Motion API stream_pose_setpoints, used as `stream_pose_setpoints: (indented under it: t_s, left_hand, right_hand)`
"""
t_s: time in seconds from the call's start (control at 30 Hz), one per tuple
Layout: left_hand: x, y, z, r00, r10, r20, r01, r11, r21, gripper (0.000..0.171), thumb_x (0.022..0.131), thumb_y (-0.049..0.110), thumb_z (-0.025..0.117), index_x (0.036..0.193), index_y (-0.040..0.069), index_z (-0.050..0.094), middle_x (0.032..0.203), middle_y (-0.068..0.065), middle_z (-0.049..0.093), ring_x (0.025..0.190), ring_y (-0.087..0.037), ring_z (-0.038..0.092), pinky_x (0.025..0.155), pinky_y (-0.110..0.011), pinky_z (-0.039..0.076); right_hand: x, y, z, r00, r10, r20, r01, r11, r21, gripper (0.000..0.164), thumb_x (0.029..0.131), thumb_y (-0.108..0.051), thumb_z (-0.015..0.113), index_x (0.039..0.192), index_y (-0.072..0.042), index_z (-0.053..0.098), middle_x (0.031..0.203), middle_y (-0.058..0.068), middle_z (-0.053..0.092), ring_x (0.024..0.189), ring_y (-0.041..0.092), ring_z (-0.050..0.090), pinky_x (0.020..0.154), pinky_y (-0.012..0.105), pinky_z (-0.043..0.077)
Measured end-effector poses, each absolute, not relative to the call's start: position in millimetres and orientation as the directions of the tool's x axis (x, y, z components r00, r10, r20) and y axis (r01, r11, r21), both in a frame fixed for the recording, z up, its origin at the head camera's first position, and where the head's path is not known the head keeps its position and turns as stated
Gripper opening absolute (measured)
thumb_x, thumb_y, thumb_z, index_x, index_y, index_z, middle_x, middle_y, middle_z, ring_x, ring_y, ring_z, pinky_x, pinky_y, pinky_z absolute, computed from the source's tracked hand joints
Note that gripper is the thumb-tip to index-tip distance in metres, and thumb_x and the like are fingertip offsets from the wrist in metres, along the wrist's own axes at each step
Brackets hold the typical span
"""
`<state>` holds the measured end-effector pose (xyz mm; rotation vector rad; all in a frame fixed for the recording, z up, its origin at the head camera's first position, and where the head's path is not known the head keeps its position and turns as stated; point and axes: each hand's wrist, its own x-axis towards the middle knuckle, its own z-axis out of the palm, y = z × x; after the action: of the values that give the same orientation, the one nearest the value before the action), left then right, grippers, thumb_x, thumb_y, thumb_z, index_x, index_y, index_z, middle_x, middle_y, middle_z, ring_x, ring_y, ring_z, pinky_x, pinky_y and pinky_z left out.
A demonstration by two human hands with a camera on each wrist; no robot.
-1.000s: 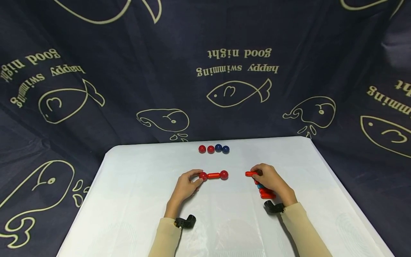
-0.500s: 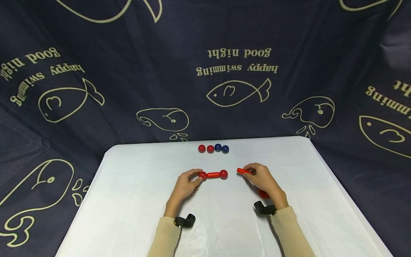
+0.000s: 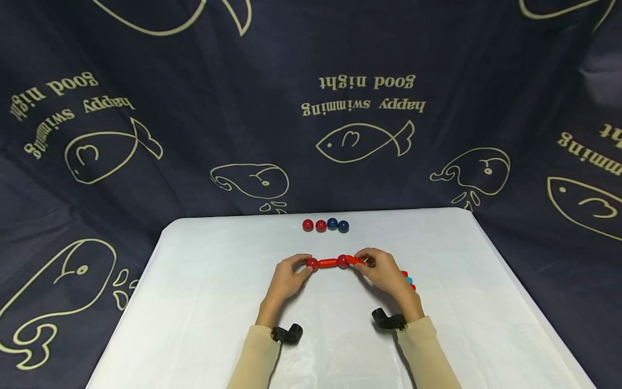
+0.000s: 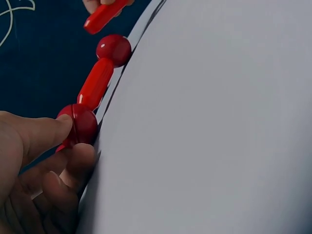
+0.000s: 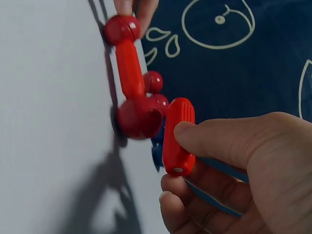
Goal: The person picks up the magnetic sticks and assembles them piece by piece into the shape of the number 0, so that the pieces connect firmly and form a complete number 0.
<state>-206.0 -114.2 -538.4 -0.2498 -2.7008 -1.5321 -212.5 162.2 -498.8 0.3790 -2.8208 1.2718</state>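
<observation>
While it is held: loose red rod (image 5: 173, 146)

Right hand (image 3: 384, 272) pinches it between thumb and fingers, just beside the right ball (image 5: 138, 118) of a joined rod (image 3: 328, 263); left hand (image 3: 285, 278) pinches the left ball (image 4: 84, 124). It looks light, stiff and smooth, perhaps slippery; mid-length seems the best hold, ends free.

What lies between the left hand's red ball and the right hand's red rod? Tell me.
Another red rod, then another red ball, in the left wrist view.
</observation>
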Motion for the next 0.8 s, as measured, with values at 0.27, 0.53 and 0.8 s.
stream_pose_setpoints:
  t_s: [0.27, 0.53, 0.8]
  left_hand:
    - [-206, -113, -538, -0.992, 0.107, 0.063, 0.105, 0.454, 0.885, 0.033, 0.1, 0.019, 0.068, 0.132, 0.011, 0.069, 0.126, -0.014, 0.072, 0.049, -0.01, 0.06, 0.046, -0.026, 0.048]
    - [-207, -113, -543, -0.992, 0.106, 0.065, 0.105, 0.436, 0.894, 0.034, 0.099, 0.017, 0.069, 0.132, 0.012, 0.068, 0.126, -0.013, 0.072, 0.048, -0.009, 0.059, 0.045, -0.025, 0.046]
    - [-206, -114, -544, -0.993, 0.108, 0.056, 0.097, 0.418, 0.903, 0.034, 0.099, 0.017, 0.069, 0.132, 0.012, 0.068, 0.12, -0.011, 0.073, 0.045, -0.008, 0.055, 0.041, -0.025, 0.045]
  right_hand:
    - [-209, 144, -502, -0.969, -0.233, 0.085, -0.217, 0.634, -0.742, 0.018, 0.09, -0.009, 0.079, 0.108, -0.008, 0.075, 0.094, 0.005, 0.07, 0.079, 0.015, 0.059, 0.069, 0.026, 0.051]
    - [-206, 131, -505, -0.962, -0.262, 0.083, -0.24, 0.653, -0.719, 0.018, 0.089, -0.011, 0.081, 0.106, -0.008, 0.075, 0.092, 0.003, 0.069, 0.078, 0.013, 0.058, 0.071, 0.025, 0.052]
    - [-202, 123, -506, -0.963, -0.26, 0.07, -0.231, 0.664, -0.711, 0.017, 0.089, -0.012, 0.081, 0.105, -0.009, 0.076, 0.089, 0.001, 0.068, 0.077, 0.013, 0.057, 0.072, 0.027, 0.053]
